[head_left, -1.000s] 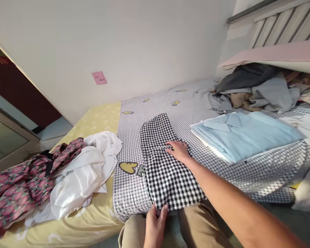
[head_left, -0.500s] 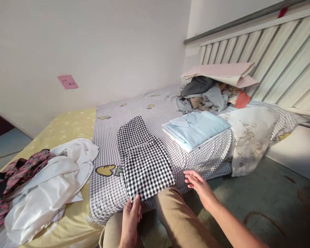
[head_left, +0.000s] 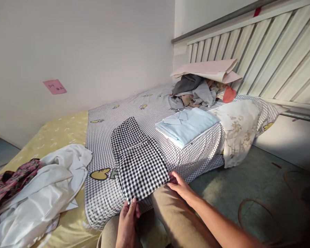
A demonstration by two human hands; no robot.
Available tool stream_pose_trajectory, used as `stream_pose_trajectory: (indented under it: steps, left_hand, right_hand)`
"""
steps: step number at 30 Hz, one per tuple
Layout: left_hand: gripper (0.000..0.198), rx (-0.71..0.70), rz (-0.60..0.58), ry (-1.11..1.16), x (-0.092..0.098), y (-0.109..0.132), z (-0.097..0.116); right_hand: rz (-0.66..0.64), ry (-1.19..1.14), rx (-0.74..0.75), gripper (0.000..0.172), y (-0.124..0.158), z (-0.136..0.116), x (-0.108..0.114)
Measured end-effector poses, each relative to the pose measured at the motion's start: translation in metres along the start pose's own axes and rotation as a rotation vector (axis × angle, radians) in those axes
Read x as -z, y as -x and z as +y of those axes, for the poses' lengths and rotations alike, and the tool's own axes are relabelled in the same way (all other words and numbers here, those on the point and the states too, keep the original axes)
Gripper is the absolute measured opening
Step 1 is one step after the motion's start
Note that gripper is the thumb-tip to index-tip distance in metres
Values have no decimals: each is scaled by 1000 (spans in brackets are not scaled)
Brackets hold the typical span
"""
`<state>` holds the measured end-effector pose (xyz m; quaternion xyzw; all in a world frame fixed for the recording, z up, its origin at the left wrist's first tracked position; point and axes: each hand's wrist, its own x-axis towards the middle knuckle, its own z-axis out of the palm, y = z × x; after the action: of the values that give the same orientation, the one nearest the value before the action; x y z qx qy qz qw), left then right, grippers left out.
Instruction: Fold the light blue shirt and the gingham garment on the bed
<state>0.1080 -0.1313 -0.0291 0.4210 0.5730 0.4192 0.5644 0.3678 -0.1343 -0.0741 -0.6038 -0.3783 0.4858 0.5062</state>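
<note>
A black-and-white checked garment (head_left: 142, 165) lies folded flat on the bed, its near edge close to my knees. My left hand (head_left: 127, 213) pinches its near left corner between thumb and fingers. At the near right corner, my right hand (head_left: 177, 184) closes on the cloth, with the fingertips partly hidden. To the right of the garment sits a folded light blue collared shirt (head_left: 191, 124), apart from both hands.
Left on the yellow sheet (head_left: 64, 127) are a crumpled white satin cloth (head_left: 41, 193) and a floral cloth (head_left: 18, 182). A clothes pile (head_left: 196, 91) under pink sheets (head_left: 206, 69) stands by the white headboard (head_left: 248, 51). A patterned white cloth (head_left: 239, 131) hangs over the edge.
My right hand has moved left from open air to the garment's near right corner and taken hold. My left hand keeps its pinch. The view has shifted slightly right.
</note>
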Motion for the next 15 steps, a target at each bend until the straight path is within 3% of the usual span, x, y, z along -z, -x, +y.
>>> stream_pose_trajectory:
  steps: [9, 15]
  left_hand:
    - [43, 37, 3, 67, 2, -4, -6]
    - [54, 32, 15, 135, 1, -7, -13]
  right_hand:
    - [-35, -108, -29, 29, 6, -2, 2]
    - [-9, -128, -41, 53, 8, 3, 2]
